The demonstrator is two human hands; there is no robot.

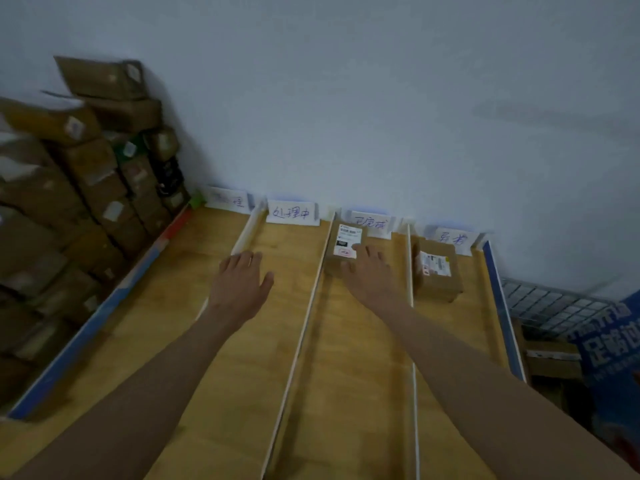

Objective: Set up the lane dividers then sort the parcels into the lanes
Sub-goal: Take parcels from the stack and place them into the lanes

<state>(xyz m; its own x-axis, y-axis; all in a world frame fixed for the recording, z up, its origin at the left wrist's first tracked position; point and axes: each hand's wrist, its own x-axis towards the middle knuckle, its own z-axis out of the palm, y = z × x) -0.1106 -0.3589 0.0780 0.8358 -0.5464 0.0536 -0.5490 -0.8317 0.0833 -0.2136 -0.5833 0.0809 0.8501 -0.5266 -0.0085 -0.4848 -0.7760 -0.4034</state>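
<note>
Hands first, from the head camera, the only view. Both arms reach forward over a wooden table (214, 341) split into lanes by thin white dividers. The left hand (239, 289) is spread flat, fingers straight, palm down over the left divider (244, 237), whose far end shows just beyond the fingertips; whether the palm actually presses the strip or only lies over it cannot be told through the blur. The right hand (370, 275) is also open with straight fingers, and its fingertips touch the near end of a small brown parcel (346, 242) with a white shipping label (the print is too small to read). That parcel lies at the far end of the lane between the two hands' outer dividers: the middle divider (304, 327) runs between the two forearms, and the right divider (412, 292) runs just right of the right wrist.

Right of the right hand, past that divider, a second parcel (437, 271) sits in the last lane, apart from the hand. Beyond both hands, four handwritten paper lane labels (292, 213) stand along the wall (381, 98). Far left of the left hand, outside the table's blue edge, rises a stack of cardboard boxes (79, 188). Right of the right forearm a wire rack (554, 306) and a blue printed banner (613, 344) show.
</note>
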